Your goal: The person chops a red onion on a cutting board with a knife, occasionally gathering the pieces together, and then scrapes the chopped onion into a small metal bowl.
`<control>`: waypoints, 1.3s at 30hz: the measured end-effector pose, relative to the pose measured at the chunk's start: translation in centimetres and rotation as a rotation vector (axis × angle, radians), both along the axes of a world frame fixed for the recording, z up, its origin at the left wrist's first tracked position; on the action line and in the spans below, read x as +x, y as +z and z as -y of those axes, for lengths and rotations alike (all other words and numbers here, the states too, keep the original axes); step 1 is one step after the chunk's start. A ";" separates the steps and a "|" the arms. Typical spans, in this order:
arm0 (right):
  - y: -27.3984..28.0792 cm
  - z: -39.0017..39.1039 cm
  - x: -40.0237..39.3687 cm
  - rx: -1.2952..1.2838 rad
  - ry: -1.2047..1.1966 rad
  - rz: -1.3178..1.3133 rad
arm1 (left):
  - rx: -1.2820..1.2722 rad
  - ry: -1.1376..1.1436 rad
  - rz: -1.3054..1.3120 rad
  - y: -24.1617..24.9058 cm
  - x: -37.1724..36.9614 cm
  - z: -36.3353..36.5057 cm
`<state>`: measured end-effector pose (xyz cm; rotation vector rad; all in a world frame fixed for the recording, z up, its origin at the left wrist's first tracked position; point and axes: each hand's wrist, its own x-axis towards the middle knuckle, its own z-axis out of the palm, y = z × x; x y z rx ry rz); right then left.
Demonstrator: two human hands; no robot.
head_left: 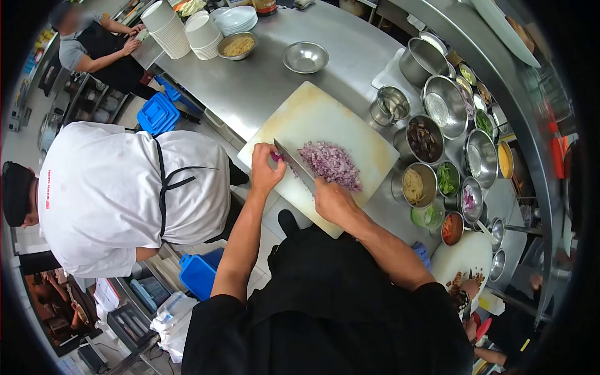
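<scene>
My right hand [337, 201] is wrapped round the handle of a kitchen knife [295, 164], whose blade points up and left across the cutting board [300, 106]. At the board's left edge, my left hand [267, 167] pinches a small piece of red onion [275, 156] close to the blade's tip. A heap of chopped red onion [330, 164] lies on the board, just right of the blade. The knife handle is mostly hidden inside my right fist.
Metal bowls of ingredients [419, 184] crowd the right side. A shallow metal bowl [305, 57] stands beyond the board, with stacked white containers [167, 28] farther left. A person in a white jacket [112, 187] bends close on my left; another person's hand [469, 289] works at a board lower right.
</scene>
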<state>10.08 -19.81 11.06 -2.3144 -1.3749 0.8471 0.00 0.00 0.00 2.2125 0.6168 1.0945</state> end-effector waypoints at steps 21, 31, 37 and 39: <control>-4.4 1.7 1.6 0.036 -0.046 -0.009 | -0.116 -0.387 -0.262 1.2 -1.2 1.0; -0.1 2.7 -0.5 -0.119 -0.037 -0.024 | -0.091 -0.206 -0.327 0.8 -0.2 1.7; 0.7 3.0 -0.7 -0.092 -0.038 -0.021 | -0.098 -0.194 -0.263 0.2 -0.6 2.2; 0.0 2.7 -0.7 -0.113 0.000 -0.031 | -0.124 -0.186 -0.289 0.3 -0.6 2.1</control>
